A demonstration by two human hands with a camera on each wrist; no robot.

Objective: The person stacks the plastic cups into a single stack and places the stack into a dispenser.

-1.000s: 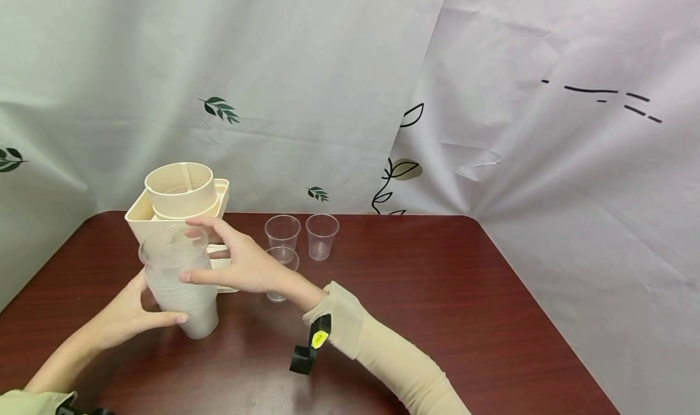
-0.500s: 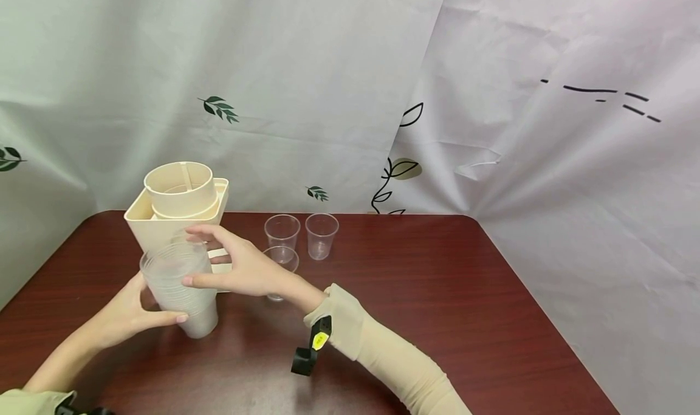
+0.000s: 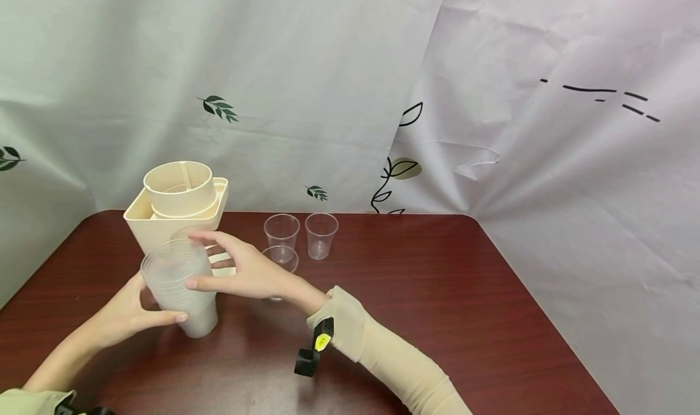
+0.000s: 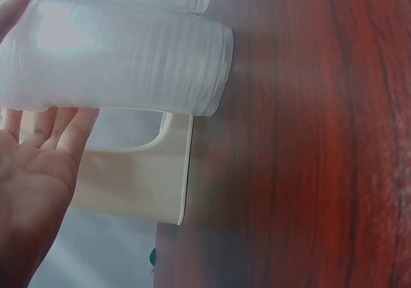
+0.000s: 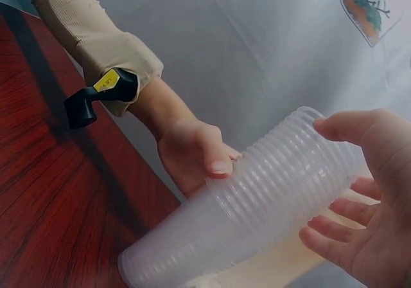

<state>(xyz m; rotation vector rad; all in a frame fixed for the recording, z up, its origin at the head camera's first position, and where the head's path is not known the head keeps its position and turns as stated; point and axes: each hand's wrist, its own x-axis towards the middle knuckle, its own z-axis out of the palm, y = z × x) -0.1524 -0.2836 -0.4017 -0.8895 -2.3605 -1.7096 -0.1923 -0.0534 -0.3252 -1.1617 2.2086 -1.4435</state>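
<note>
A tall stack of clear plastic cups (image 3: 183, 293) leans slightly, its rims uppermost and its narrow base near the table. My left hand (image 3: 123, 312) grips the stack from the left, thumb across the near side; the left wrist view shows its fingers (image 4: 70, 124) against the cups. My right hand (image 3: 240, 266) curls round the top cups from the right. In the right wrist view its thumb (image 5: 340, 126) touches the top rim, with the other fingers on the far side. Behind the stack stands a cream plastic holder (image 3: 180, 226) with a round open tube on top, partly hidden.
Three loose clear cups stand behind my right wrist: a back left cup (image 3: 281, 228), a back right cup (image 3: 321, 236) and a nearer cup (image 3: 281, 260), partly covered by the hand. The dark red table (image 3: 437, 305) ends at a pale printed curtain (image 3: 328, 99).
A cup, blurred above the stack in my right hand, has come down and now sits nested in it. My right hand has lowered slightly. My left hand keeps its place.
</note>
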